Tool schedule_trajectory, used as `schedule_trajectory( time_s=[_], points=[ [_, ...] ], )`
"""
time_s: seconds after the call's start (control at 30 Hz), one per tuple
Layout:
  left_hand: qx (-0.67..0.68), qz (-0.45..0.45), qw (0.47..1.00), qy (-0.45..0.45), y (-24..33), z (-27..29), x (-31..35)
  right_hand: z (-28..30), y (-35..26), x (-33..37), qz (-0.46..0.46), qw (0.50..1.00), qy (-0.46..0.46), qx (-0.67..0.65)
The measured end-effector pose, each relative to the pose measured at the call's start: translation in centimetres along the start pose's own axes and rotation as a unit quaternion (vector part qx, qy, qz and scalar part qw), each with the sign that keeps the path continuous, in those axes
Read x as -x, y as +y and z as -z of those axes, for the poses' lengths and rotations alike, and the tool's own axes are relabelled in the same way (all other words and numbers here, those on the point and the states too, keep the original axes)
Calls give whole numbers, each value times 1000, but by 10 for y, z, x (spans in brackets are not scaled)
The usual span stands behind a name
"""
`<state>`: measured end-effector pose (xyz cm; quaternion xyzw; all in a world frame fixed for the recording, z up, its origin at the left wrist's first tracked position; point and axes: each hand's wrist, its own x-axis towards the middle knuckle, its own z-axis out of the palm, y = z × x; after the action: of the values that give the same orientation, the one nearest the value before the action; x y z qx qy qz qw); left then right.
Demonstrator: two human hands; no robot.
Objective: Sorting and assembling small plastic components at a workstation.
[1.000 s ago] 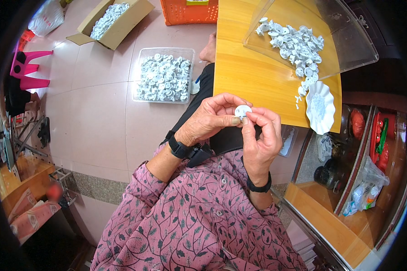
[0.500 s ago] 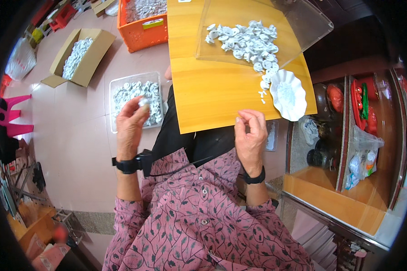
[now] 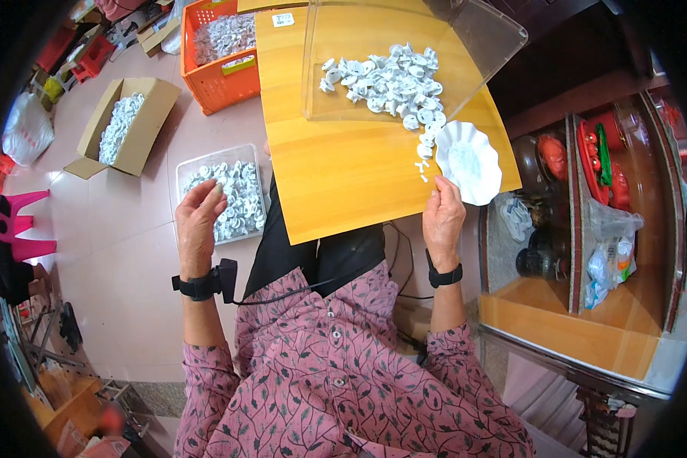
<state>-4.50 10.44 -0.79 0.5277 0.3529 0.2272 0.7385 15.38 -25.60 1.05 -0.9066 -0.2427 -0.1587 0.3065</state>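
Note:
My left hand [image 3: 197, 229] is over a clear plastic bin [image 3: 179, 177] on the floor, filled with small white plastic parts [image 3: 240, 195]. Its thumb and fingertips are drawn together, and I cannot make out whether a part is between them. By the right side of the yellow wooden board [image 3: 336, 195], my right hand [image 3: 444, 221] has its thumb and fingers pinched close to a white wavy-rimmed dish [image 3: 490, 164]. What that pinch holds, if anything, is too small to see. Several tiny white pegs [image 3: 422, 169] lie left of the dish. Beyond them is a pile of round white plastic parts [image 3: 389, 84].
A clear tray [image 3: 504, 34] lies on the board's far side around the pile. An orange crate [image 3: 221, 88] and an open cardboard box [image 3: 149, 126] on the floor hold more parts. Shelves [image 3: 576, 229] stand at right, a pink stool [image 3: 30, 221] at left. A cable [image 3: 282, 294] trails from my left wrist.
The white part seen in my left fingertips is no longer visible there; that hand has shifted left. My right hand has moved right, up to the dish. The view has shifted slightly.

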Motion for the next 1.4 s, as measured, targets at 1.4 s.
schedule_trajectory(
  time_s=[1.4],
  points=[
    [-513,-360,765,-149,-11,-264,-109,-45,-11,-109,-3,987,-157,39]
  ],
)
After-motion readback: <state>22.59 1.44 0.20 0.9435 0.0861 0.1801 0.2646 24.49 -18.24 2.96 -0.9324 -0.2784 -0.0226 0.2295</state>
